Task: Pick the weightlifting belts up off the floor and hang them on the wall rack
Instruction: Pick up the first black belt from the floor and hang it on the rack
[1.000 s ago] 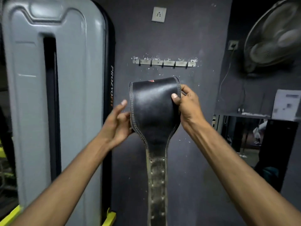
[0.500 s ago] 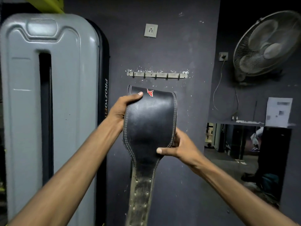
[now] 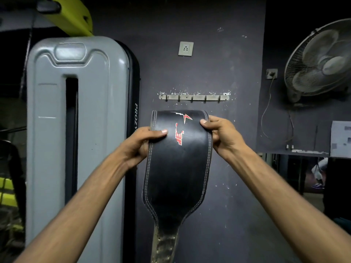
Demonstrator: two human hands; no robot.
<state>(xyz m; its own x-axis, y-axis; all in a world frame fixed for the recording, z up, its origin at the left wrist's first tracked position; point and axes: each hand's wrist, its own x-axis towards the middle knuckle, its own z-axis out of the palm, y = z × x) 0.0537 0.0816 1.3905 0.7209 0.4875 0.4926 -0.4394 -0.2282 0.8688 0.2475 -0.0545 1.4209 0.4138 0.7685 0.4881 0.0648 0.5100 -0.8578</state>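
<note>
Nearest the camera, two bare forearms reach forward and up, and between them hangs the belt (image 3: 176, 177), held in the air in front of the wall and off the floor. The left hand (image 3: 141, 144) pinches the belt's left edge, thumb flat across the front face and fingers curled out of sight behind. The right hand (image 3: 223, 135) grips the right edge a little higher, thumb tip on the front by the stitching and the other fingers wrapped behind. Taking both edges of the wide panel likely keeps the stiff leather square and steady, so that its top can be steered toward a hook.

The belt is black leather with a slight sheen, and a double row of pale stitching runs along each side. A red and white logo sits near the top, where the panel curves over and away from the viewer. Lower down it tapers into a narrow, scuffed, greyish strap with punched holes, which runs out of the bottom of the picture. No buckle shows.

Beyond it, on the dark wall, the wall rack (image 3: 193, 97) is a short metal strip with a row of small hooks, all bare, just above the belt's top edge in the view. How far the belt stands from the wall cannot be told. A tall grey machine cover (image 3: 76, 130) stands at the left, and a wall fan (image 3: 321, 61) hangs at the right.
</note>
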